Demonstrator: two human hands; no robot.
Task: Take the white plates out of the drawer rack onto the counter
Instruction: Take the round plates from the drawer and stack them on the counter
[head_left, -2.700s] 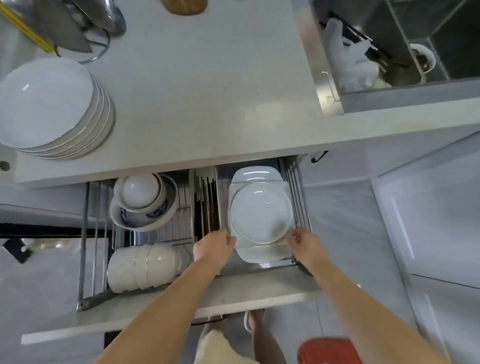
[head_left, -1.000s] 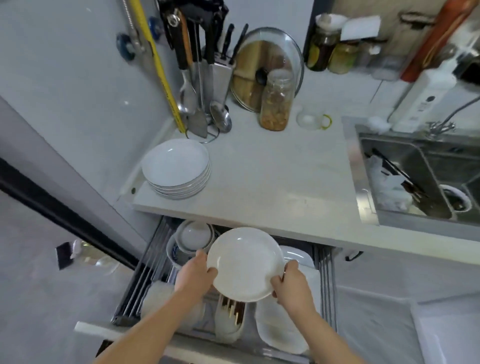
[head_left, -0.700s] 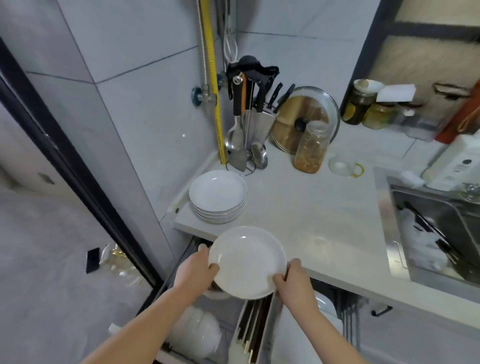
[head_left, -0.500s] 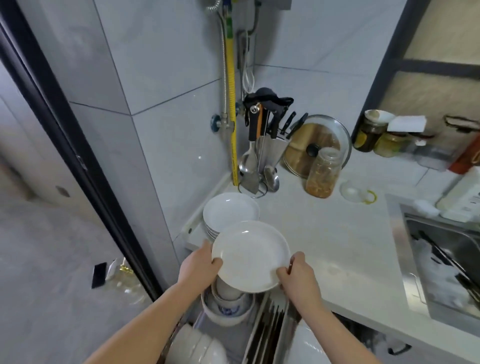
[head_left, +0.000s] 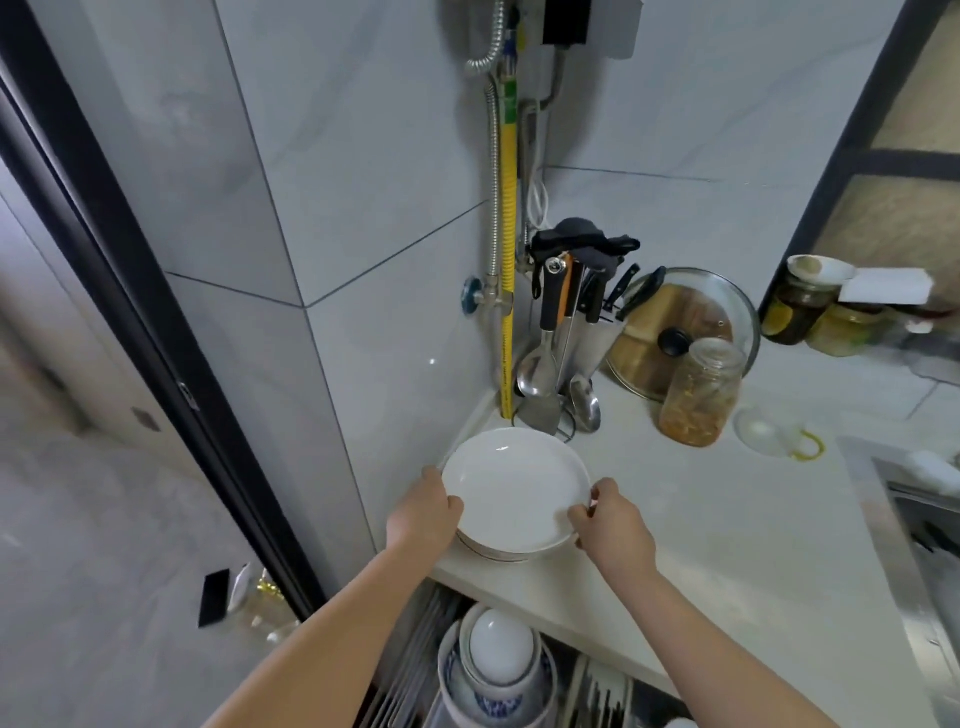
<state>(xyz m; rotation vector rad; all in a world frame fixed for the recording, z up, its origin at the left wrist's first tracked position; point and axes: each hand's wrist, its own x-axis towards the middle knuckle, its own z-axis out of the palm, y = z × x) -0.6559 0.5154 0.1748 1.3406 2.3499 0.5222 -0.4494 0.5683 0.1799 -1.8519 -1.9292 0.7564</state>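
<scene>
A round white plate (head_left: 514, 488) sits over the stack of white plates (head_left: 493, 552) at the counter's left corner; I cannot tell whether it rests on the stack. My left hand (head_left: 426, 512) grips its left rim with the thumb on top. My right hand (head_left: 610, 525) pinches its right rim. Below the counter edge, the open drawer rack (head_left: 415, 670) shows stacked bowls (head_left: 498, 670). The rack's plates are out of view.
The white counter (head_left: 701, 519) carries a utensil holder with knives and ladles (head_left: 566, 332), a glass lid (head_left: 685, 322), a glass jar (head_left: 698, 397) and a small clear lid (head_left: 763, 431). The sink edge (head_left: 883, 488) lies at right. The tiled wall stands close on the left.
Both hands lifted the plate out of the drawer rack, carried it up and away over the counter, and brought it down over the stack of plates in the corner.
</scene>
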